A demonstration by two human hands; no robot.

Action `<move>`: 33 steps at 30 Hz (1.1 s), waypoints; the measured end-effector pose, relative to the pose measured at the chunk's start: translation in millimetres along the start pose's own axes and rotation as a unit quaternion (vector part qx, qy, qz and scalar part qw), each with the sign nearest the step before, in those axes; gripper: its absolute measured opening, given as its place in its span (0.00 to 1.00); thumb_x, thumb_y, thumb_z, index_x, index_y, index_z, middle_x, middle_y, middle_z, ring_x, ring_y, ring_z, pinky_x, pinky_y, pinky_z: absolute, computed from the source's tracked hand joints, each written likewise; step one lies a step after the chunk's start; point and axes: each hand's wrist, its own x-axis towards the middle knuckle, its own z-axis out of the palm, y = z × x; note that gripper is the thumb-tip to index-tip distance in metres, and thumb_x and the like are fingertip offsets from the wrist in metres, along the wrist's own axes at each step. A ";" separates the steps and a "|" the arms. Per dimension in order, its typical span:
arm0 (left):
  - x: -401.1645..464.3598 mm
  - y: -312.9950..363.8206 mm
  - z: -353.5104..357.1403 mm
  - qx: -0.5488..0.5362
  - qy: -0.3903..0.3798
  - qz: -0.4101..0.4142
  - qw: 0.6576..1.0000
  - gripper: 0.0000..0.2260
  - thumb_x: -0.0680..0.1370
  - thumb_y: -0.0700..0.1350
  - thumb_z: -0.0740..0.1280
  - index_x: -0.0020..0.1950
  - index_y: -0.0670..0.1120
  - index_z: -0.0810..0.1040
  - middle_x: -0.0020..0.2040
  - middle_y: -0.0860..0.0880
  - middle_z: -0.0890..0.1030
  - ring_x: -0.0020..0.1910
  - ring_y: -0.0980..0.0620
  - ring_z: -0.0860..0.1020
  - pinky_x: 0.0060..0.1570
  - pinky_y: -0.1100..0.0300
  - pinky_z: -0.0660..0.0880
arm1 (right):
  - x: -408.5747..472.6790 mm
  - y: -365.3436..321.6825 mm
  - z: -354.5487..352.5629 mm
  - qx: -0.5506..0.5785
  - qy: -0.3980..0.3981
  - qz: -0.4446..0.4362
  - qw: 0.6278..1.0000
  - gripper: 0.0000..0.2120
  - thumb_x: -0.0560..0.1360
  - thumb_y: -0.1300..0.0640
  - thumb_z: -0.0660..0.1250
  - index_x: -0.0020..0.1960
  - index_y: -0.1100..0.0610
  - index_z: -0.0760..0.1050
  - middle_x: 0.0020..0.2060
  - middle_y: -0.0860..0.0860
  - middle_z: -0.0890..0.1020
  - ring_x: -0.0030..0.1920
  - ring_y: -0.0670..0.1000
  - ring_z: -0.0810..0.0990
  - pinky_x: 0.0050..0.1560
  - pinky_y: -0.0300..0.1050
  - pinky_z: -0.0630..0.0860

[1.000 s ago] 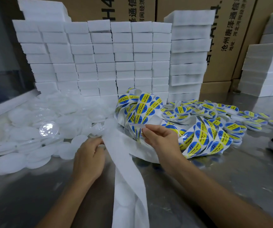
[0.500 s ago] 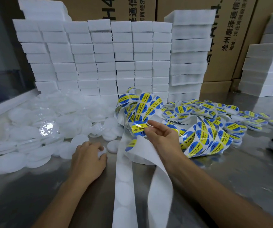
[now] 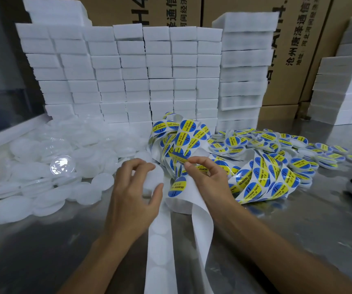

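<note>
Sticker (image 3: pixel 179 157), round, blue with yellow printed band, beside plain white lid (image 3: pixel 154 179)

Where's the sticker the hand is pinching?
In the head view the sticker is mid-frame, pinched by the right hand, just above and to the right of the white lid in the left hand.

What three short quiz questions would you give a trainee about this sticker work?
1. True or false: the right hand pinches a blue and yellow sticker.
2. What does the left hand hold? A. a plain white lid B. scissors C. a cup
3. Fill in: the labelled lids lie on the ___ side of the sticker strip.
Key: 1 true; 2 A; 3 right.
</note>
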 end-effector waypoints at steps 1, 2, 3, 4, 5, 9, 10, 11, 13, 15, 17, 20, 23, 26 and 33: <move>-0.5 3.5 1.2 -0.004 0.001 0.011 1.000 0.16 0.70 0.39 0.75 0.56 0.41 0.78 0.55 0.43 0.75 0.54 0.44 0.76 0.54 0.60 0.72 | -1.9 -0.2 1.4 -0.004 -0.001 -0.006 1.000 0.02 0.75 0.58 0.73 0.45 0.51 0.80 0.29 0.46 0.82 0.29 0.43 0.78 0.30 0.36 0.74; -0.9 6.5 2.1 -0.007 0.001 0.019 1.000 0.15 0.70 0.40 0.75 0.56 0.41 0.78 0.55 0.43 0.75 0.54 0.45 0.76 0.54 0.60 0.72 | -3.6 -0.6 3.3 -0.007 0.002 -0.017 1.000 0.03 0.75 0.56 0.73 0.46 0.52 0.79 0.33 0.47 0.82 0.30 0.43 0.78 0.31 0.36 0.75; -1.2 9.0 2.7 -0.010 0.002 0.027 1.000 0.15 0.71 0.40 0.74 0.56 0.41 0.78 0.55 0.43 0.75 0.54 0.45 0.76 0.54 0.61 0.72 | -5.4 -0.9 5.0 -0.012 0.005 -0.034 0.999 0.06 0.74 0.53 0.73 0.47 0.52 0.78 0.38 0.48 0.82 0.33 0.43 0.79 0.34 0.35 0.76; -1.4 10.7 2.8 -0.014 0.003 0.033 0.999 0.15 0.72 0.41 0.73 0.56 0.41 0.78 0.55 0.43 0.75 0.54 0.46 0.76 0.55 0.60 0.72 | -7.2 -0.8 6.8 -0.017 0.002 -0.052 0.999 0.11 0.72 0.50 0.74 0.50 0.53 0.77 0.44 0.49 0.82 0.37 0.42 0.79 0.39 0.35 0.77; -1.3 11.8 2.7 -0.018 0.004 0.034 0.999 0.14 0.72 0.41 0.73 0.57 0.41 0.78 0.55 0.43 0.75 0.55 0.45 0.76 0.55 0.60 0.73 | -9.1 -0.8 8.2 -0.020 -0.008 -0.063 0.998 0.16 0.70 0.46 0.74 0.52 0.52 0.76 0.49 0.50 0.81 0.40 0.43 0.79 0.43 0.35 0.77; -1.2 12.4 2.2 -0.014 0.018 0.041 0.999 0.14 0.72 0.38 0.74 0.55 0.39 0.78 0.55 0.41 0.76 0.54 0.44 0.77 0.53 0.59 0.75 | -13.2 0.5 11.1 0.014 -0.069 -0.060 0.996 0.25 0.69 0.54 0.78 0.59 0.45 0.69 0.54 0.53 0.82 0.42 0.50 0.85 0.44 0.40 0.80; -1.5 12.7 2.6 -0.016 0.021 0.048 0.998 0.13 0.72 0.38 0.74 0.55 0.39 0.78 0.55 0.40 0.76 0.54 0.44 0.77 0.54 0.59 0.74 | -13.1 1.1 11.3 0.030 -0.082 -0.057 0.995 0.26 0.70 0.59 0.77 0.61 0.45 0.68 0.50 0.54 0.84 0.41 0.51 0.85 0.43 0.41 0.80; -1.6 13.4 2.8 -0.017 0.023 0.056 0.998 0.13 0.72 0.39 0.73 0.55 0.39 0.78 0.55 0.40 0.76 0.54 0.44 0.77 0.56 0.60 0.74 | -12.6 2.0 11.3 0.046 -0.095 -0.055 0.993 0.27 0.71 0.63 0.76 0.61 0.46 0.67 0.45 0.54 0.85 0.39 0.51 0.85 0.42 0.42 0.80; -1.6 13.8 4.2 -0.024 0.022 0.066 0.997 0.13 0.72 0.38 0.74 0.55 0.38 0.78 0.55 0.40 0.76 0.55 0.46 0.76 0.58 0.62 0.72 | -11.4 3.4 11.4 0.057 -0.108 -0.052 0.991 0.28 0.71 0.67 0.75 0.61 0.47 0.66 0.38 0.55 0.85 0.37 0.53 0.84 0.41 0.47 0.81; -1.2 13.3 6.4 -0.048 0.026 0.047 0.997 0.15 0.70 0.37 0.76 0.55 0.39 0.78 0.56 0.42 0.76 0.57 0.50 0.75 0.56 0.64 0.73 | -10.4 4.6 11.1 0.059 -0.101 -0.044 0.992 0.27 0.71 0.68 0.75 0.61 0.49 0.66 0.38 0.57 0.85 0.37 0.55 0.84 0.42 0.51 0.82; -0.5 16.2 7.3 -0.156 0.038 -0.063 0.985 0.18 0.69 0.35 0.77 0.56 0.43 0.77 0.56 0.50 0.77 0.55 0.57 0.77 0.51 0.64 0.77 | -7.9 5.8 9.7 0.066 -0.089 -0.038 0.993 0.27 0.71 0.68 0.75 0.61 0.49 0.67 0.38 0.58 0.85 0.37 0.56 0.84 0.44 0.54 0.82; 3.8 19.5 6.2 -0.389 0.020 -0.326 0.861 0.19 0.71 0.32 0.74 0.55 0.50 0.77 0.46 0.55 0.84 0.43 0.57 0.84 0.41 0.67 0.78 | -5.1 6.0 7.2 0.071 -0.080 -0.040 0.993 0.26 0.71 0.68 0.74 0.60 0.49 0.68 0.38 0.58 0.84 0.37 0.56 0.84 0.44 0.53 0.82; 6.2 12.5 4.4 -0.495 -0.001 -0.425 0.758 0.12 0.74 0.32 0.70 0.55 0.43 0.78 0.42 0.43 0.86 0.41 0.44 0.85 0.39 0.61 0.81 | -4.7 7.1 6.5 0.059 -0.078 -0.039 0.994 0.25 0.71 0.68 0.75 0.59 0.49 0.69 0.37 0.57 0.85 0.37 0.54 0.84 0.43 0.51 0.82; 7.1 11.2 3.7 -0.521 -0.004 -0.457 0.721 0.07 0.74 0.32 0.69 0.51 0.38 0.79 0.42 0.39 0.85 0.40 0.43 0.85 0.38 0.60 0.81 | -5.9 7.3 6.9 0.047 -0.083 -0.039 0.995 0.24 0.71 0.68 0.74 0.58 0.50 0.69 0.37 0.54 0.85 0.37 0.53 0.84 0.42 0.50 0.83; 5.2 3.7 4.6 -0.531 0.033 -0.485 0.694 0.06 0.73 0.32 0.70 0.49 0.37 0.78 0.42 0.41 0.86 0.40 0.46 0.85 0.39 0.60 0.81 | -2.9 0.7 6.6 0.015 -0.019 -0.030 0.999 0.05 0.76 0.59 0.71 0.45 0.49 0.81 0.41 0.45 0.84 0.43 0.46 0.81 0.46 0.43 0.79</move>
